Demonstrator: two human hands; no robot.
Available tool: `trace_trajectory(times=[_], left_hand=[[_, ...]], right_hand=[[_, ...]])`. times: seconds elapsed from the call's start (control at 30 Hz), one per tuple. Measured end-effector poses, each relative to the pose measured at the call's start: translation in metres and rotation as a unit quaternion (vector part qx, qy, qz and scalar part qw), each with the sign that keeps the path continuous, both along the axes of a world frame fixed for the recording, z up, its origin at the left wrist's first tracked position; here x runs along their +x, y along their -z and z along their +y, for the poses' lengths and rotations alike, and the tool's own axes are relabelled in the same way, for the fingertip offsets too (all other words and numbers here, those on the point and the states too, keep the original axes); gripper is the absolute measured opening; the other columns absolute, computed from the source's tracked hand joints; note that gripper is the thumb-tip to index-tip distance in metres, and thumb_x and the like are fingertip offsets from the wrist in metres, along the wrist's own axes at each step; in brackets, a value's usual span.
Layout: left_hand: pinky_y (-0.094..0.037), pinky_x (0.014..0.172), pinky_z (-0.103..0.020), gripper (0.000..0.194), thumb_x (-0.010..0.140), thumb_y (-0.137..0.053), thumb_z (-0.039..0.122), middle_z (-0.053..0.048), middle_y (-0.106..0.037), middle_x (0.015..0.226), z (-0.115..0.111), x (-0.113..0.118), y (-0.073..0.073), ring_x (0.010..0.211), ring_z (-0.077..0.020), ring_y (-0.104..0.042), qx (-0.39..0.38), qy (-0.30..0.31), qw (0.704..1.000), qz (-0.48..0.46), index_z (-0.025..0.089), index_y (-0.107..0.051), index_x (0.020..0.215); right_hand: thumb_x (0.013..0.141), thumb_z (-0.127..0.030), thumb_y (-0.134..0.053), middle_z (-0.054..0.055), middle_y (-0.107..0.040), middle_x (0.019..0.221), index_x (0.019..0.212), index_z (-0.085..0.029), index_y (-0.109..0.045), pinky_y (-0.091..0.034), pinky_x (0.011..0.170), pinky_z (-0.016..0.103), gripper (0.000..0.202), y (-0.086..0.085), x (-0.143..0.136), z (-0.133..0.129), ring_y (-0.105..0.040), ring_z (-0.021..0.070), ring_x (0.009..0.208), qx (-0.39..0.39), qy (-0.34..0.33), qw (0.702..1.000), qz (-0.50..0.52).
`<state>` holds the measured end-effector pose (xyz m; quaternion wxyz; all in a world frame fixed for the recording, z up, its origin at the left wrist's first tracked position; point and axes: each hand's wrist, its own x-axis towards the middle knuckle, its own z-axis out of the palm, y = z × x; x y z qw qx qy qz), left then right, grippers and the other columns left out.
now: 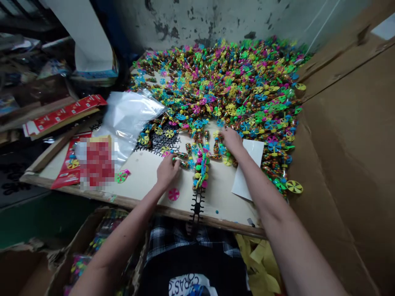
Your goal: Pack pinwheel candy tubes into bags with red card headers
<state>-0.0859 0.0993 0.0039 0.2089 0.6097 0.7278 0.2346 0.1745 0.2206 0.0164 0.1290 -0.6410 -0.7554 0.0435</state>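
Note:
In the head view a black toothed plastic strip point(196, 205) runs up the middle of the table. Small fan toys point(201, 168), clear bottles of colourful candy with plastic propellers, are lined up along it. My left hand point(167, 170) is on the left of the row, its fingers closed on the end of a candy-filled fan toy point(184, 163). On the right, my right hand point(232, 142) reaches to the near edge of the heap point(228, 86), fingers curled at some fan toys. What lies between those fingertips is blurred. A loose pink propeller point(173, 194) lies near my left wrist.
A white card point(248, 168) lies under my right forearm. Left are a clear plastic bag point(129, 115), red packaging point(66, 164) and more black strips point(165, 137). A big cardboard box point(345, 156) borders the right side, and an open carton point(101, 230) stands below the table.

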Motion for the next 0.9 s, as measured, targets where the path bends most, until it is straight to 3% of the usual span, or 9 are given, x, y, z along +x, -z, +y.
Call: trace_trajectory(times=[0.1, 0.23, 0.43, 0.53, 0.63, 0.73, 0.83, 0.9], left_hand=[[-0.042, 0.072, -0.035, 0.029, 0.078, -0.059, 0.043, -0.008, -0.061, 0.079, -0.006, 0.012, -0.001, 0.083, -0.0276, -0.059, -0.007, -0.107, 0.994, 0.005, 0.019, -0.059, 0.095], [-0.040, 0.082, -0.046, 0.033, 0.074, -0.059, 0.050, -0.017, -0.060, 0.094, -0.003, 0.023, -0.001, 0.099, -0.0374, -0.054, -0.025, -0.149, 0.988, 0.018, 0.018, -0.058, 0.075], [-0.038, 0.084, -0.050, 0.018, 0.062, -0.067, 0.032, -0.017, -0.058, 0.097, 0.016, 0.034, -0.004, 0.107, -0.0412, -0.052, -0.076, -0.178, 0.974, -0.118, 0.019, -0.055, 0.060], [-0.038, 0.082, -0.049, 0.014, 0.060, -0.065, 0.024, -0.020, -0.058, 0.104, 0.021, 0.043, -0.008, 0.108, -0.0422, -0.052, -0.095, -0.170, 0.974, -0.113, 0.018, -0.053, 0.057], [-0.040, 0.080, -0.044, 0.014, 0.060, -0.064, 0.022, -0.018, -0.061, 0.099, 0.021, 0.047, -0.012, 0.106, -0.0387, -0.054, -0.100, -0.152, 0.977, -0.107, 0.019, -0.051, 0.059], [-0.040, 0.075, -0.035, 0.014, 0.063, -0.061, 0.016, -0.010, -0.061, 0.083, 0.014, 0.039, -0.013, 0.092, -0.0290, -0.059, -0.086, -0.139, 0.976, -0.146, 0.020, -0.048, 0.066], [-0.041, 0.070, -0.029, 0.016, 0.066, -0.057, 0.014, -0.002, -0.057, 0.074, 0.001, 0.025, -0.008, 0.077, -0.0187, -0.057, -0.021, -0.139, 0.957, -0.252, 0.021, -0.044, 0.072], [-0.041, 0.066, -0.026, 0.018, 0.065, -0.058, 0.016, 0.001, -0.054, 0.072, -0.013, 0.017, -0.005, 0.071, -0.0146, -0.055, 0.016, -0.139, 0.927, -0.349, 0.020, -0.044, 0.075]], right_hand=[[0.075, -0.007, -0.055, 0.011, -0.064, 0.097, 0.083, -0.021, -0.071, -0.041, 0.074, 0.032, 0.022, 0.003, -0.003, 0.015, -0.056, 0.0245, 0.088, -0.004, -0.060, 0.998, -0.022], [0.076, -0.006, -0.054, 0.010, -0.063, 0.099, 0.078, -0.020, -0.069, -0.040, 0.078, 0.034, 0.021, 0.009, 0.002, 0.023, -0.053, 0.0238, 0.087, 0.014, -0.120, 0.992, -0.021], [0.079, -0.005, -0.047, 0.010, -0.063, 0.104, 0.096, -0.020, -0.067, -0.038, 0.081, 0.035, 0.030, 0.019, 0.008, 0.010, -0.051, 0.0235, 0.092, 0.026, -0.181, 0.982, -0.035], [0.077, 0.000, -0.046, 0.013, -0.062, 0.109, 0.105, -0.017, -0.063, -0.036, 0.083, 0.034, 0.038, 0.022, 0.002, -0.003, -0.049, 0.0244, 0.101, 0.038, -0.200, 0.977, -0.061], [0.081, -0.002, -0.042, 0.014, -0.063, 0.107, 0.109, -0.016, -0.061, -0.034, 0.083, 0.035, 0.036, 0.018, -0.005, -0.011, -0.049, 0.0248, 0.102, 0.052, -0.201, 0.968, -0.142], [0.086, -0.006, -0.037, 0.013, -0.064, 0.103, 0.112, -0.014, -0.059, -0.033, 0.083, 0.035, 0.035, 0.010, -0.010, -0.012, -0.052, 0.0238, 0.097, 0.057, -0.193, 0.958, -0.204], [0.087, -0.007, -0.035, 0.015, -0.064, 0.102, 0.112, -0.012, -0.058, -0.032, 0.084, 0.034, 0.034, 0.005, -0.012, -0.008, -0.053, 0.0235, 0.096, 0.054, -0.186, 0.956, -0.220], [0.087, -0.007, -0.034, 0.015, -0.064, 0.102, 0.110, -0.011, -0.059, -0.033, 0.085, 0.034, 0.034, 0.004, -0.011, -0.005, -0.053, 0.0239, 0.097, 0.046, -0.181, 0.959, -0.213]])
